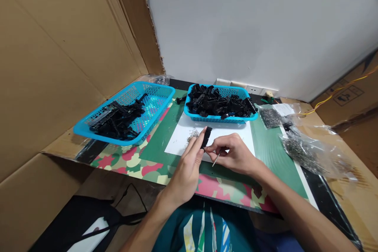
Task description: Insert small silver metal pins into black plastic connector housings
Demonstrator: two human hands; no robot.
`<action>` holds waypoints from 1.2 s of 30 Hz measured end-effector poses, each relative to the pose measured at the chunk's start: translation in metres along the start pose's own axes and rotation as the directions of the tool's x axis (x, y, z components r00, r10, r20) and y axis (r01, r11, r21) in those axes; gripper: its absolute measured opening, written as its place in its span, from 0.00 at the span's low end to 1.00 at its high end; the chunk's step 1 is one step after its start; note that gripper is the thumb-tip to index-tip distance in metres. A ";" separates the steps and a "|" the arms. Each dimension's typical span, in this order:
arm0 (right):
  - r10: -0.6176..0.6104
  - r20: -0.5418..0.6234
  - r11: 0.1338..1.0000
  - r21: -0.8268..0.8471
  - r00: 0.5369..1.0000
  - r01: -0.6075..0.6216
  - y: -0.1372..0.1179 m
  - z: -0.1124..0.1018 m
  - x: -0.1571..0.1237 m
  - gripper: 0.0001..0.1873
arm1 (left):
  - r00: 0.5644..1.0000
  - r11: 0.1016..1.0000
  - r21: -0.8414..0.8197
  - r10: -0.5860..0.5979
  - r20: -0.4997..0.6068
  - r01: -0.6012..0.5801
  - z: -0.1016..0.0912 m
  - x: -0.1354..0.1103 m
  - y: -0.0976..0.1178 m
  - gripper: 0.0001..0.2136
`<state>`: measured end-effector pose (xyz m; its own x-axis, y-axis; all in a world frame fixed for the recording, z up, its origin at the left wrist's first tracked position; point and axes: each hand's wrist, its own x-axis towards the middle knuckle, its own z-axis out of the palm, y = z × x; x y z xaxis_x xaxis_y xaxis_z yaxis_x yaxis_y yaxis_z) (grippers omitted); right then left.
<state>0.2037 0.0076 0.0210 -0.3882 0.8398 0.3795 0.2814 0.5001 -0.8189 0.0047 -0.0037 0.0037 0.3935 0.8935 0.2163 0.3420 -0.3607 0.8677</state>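
My left hand (189, 167) grips a small black plastic part (207, 137), which stands up past its fingertips. Close beside it, my right hand (232, 151) is closed, with a thin metal rod (217, 158) slanting down from its fingers. The right fingertips meet the lower end of the black part; what they pinch there is too small to make out. Under the hands lies a white sheet (174, 141) with a pile of tiny metal pieces (193, 134) on it, partly hidden by my left hand.
A blue basket (224, 119) heaped with black parts stands behind the hands. Another blue basket (159, 110) at left holds more black pieces. Clear bags of small metal pieces (301, 151) (269, 118) lie at right. Cardboard (73, 27) walls the left side.
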 end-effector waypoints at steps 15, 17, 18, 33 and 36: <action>-0.251 0.011 0.922 -0.302 0.968 0.243 0.007 -0.011 0.001 0.14 | 0.981 0.848 -0.493 -0.159 0.110 0.193 -0.005 0.002 0.003 0.21; -0.307 0.007 0.888 -0.357 0.952 0.289 0.010 -0.012 -0.001 0.15 | 0.987 0.902 -0.400 -0.130 0.098 0.159 -0.008 0.002 0.004 0.20; -0.296 0.009 0.889 -0.362 0.955 0.279 0.011 -0.013 -0.002 0.14 | 0.990 0.935 -0.327 -0.114 0.083 0.135 -0.009 0.001 0.004 0.19; -0.040 0.087 0.933 -0.354 0.995 0.068 0.007 -0.030 -0.005 0.13 | 0.995 0.997 0.061 -0.045 -0.086 0.051 0.000 0.007 -0.004 0.02; -0.090 0.029 0.926 -0.366 0.995 0.095 0.008 -0.031 -0.003 0.15 | 0.997 0.995 0.092 -0.021 -0.079 0.029 0.001 0.007 -0.006 0.04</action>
<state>0.2340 0.0156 0.0262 -0.4376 0.7847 0.4390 0.5450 0.6198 -0.5646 0.0060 0.0042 -0.0009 0.3172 0.9194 0.2327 0.4300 -0.3581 0.8288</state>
